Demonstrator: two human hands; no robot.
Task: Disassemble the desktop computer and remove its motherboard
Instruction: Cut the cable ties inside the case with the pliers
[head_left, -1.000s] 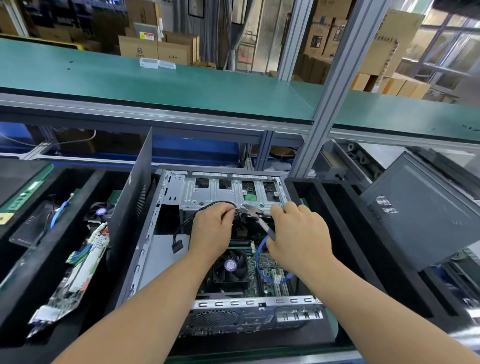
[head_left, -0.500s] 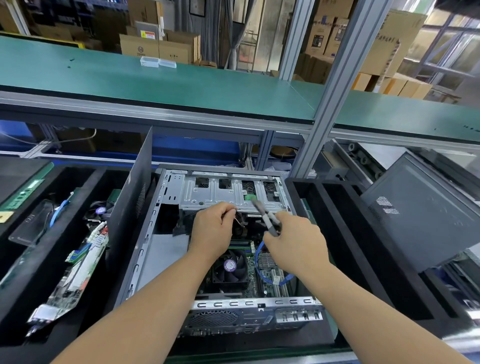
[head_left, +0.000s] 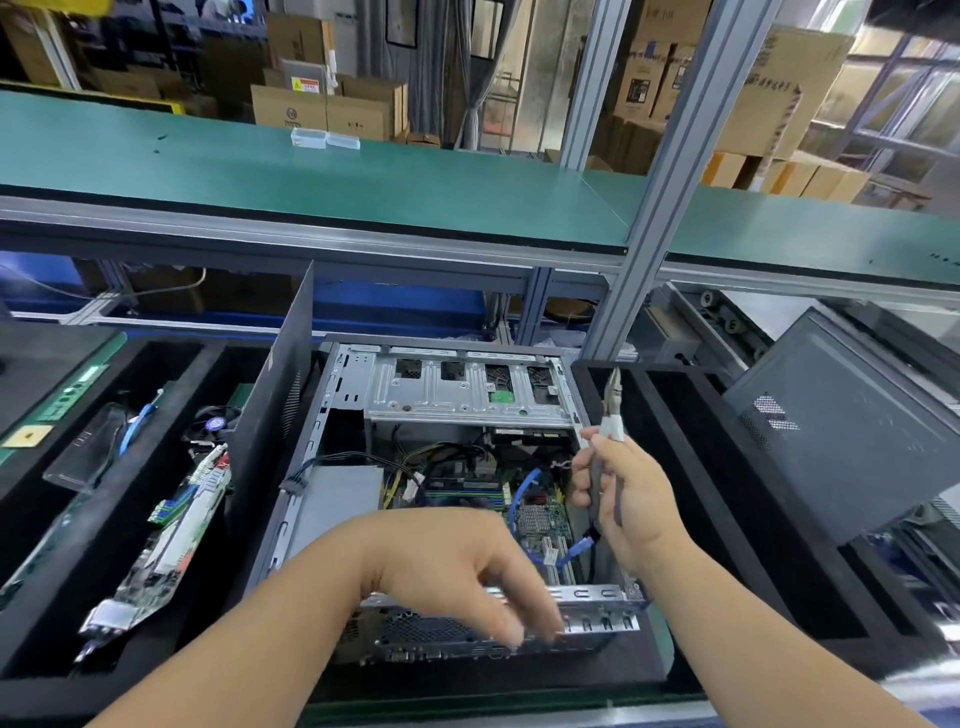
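Both hands have come out of the case (head_left: 332, 499) since a moment ago. The right hand (head_left: 631, 506), which was working its pliers (head_left: 612, 410) among the wires under the drive cage (head_left: 467, 387), now holds them gripped and lifted at about 2 o'clock from the board, tips pointing up. The left hand (head_left: 457, 564) has let go of the wires and swung back to 6 o'clock over the rear panel (head_left: 597, 605), fingers loosely spread and holding nothing. The motherboard (head_left: 540, 519) sits in the case floor, not yet freed, with a blue cable (head_left: 522, 496) and yellow wires (head_left: 410, 470) plugged in. The cutting step looks finished; I judge unplugging those leads comes next, before the board can lift out.
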